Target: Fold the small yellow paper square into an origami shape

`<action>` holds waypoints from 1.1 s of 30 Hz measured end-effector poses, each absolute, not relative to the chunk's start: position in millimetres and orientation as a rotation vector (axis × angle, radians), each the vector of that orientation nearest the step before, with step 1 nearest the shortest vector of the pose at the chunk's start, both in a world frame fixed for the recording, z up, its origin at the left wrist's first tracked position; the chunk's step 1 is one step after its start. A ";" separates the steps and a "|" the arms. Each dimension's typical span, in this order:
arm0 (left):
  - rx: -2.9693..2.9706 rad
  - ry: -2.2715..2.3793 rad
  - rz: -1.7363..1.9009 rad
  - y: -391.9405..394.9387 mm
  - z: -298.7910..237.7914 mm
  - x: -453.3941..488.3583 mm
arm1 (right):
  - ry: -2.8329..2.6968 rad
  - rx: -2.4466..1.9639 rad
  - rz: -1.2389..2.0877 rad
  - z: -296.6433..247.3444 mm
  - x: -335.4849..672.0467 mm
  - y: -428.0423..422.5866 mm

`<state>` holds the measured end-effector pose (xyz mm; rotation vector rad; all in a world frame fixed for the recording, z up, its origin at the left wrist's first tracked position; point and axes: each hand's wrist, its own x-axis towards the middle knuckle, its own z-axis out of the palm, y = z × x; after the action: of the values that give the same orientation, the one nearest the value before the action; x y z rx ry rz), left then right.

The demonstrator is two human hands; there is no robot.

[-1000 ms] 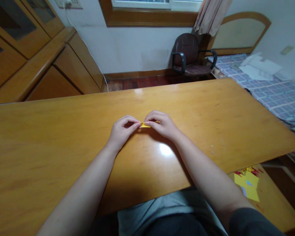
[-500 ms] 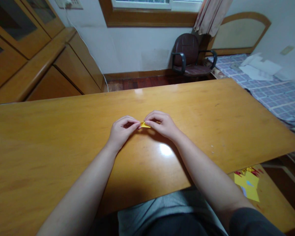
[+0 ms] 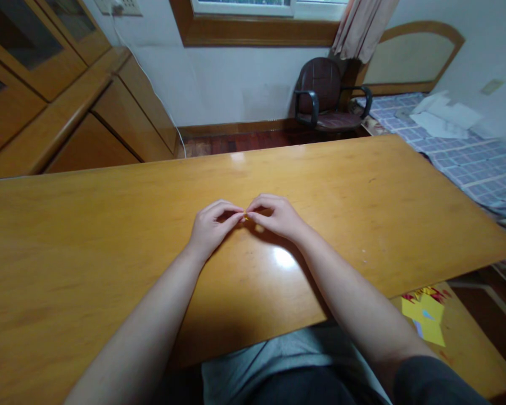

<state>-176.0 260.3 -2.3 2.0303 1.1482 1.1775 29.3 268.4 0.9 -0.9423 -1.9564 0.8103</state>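
Note:
A small folded piece of yellow paper (image 3: 245, 216) is pinched between my two hands, just above the wooden table (image 3: 109, 236). Only a sliver of it shows, as the fingertips cover the rest. My left hand (image 3: 214, 224) is closed on its left side, thumb against the index finger. From the right, my right hand (image 3: 275, 215) pinches the same paper with thumb and fingers. The fingertips of both hands almost meet.
Below the table's right edge, a lower wooden surface (image 3: 468, 354) bears yellow paper sheets (image 3: 434, 329) and small red and yellow pieces (image 3: 430, 293). A brown armchair (image 3: 320, 90) stands beyond the table, with a bed (image 3: 468, 152) to the right and wooden cabinets (image 3: 122, 112) to the left.
My hands have come closer together, and the right fingers have shifted slightly left. Less of the yellow paper shows between the fingertips.

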 end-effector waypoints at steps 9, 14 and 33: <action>1.970 1.175 1.174 260.3 -6.5 -176.2 | -1.910 -0.971 0.837 3.2 28.5 268.7; 2.019 1.125 1.161 260.8 -5.8 -176.7 | -1.914 -0.982 0.855 5.3 28.2 267.5; 1.796 1.133 1.266 261.9 -3.8 -176.4 | -1.898 -0.918 0.879 5.2 31.9 270.4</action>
<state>-176.4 261.9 -3.8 1.7957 1.1327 1.2657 31.9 270.4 5.2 -0.9184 -1.8980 0.8792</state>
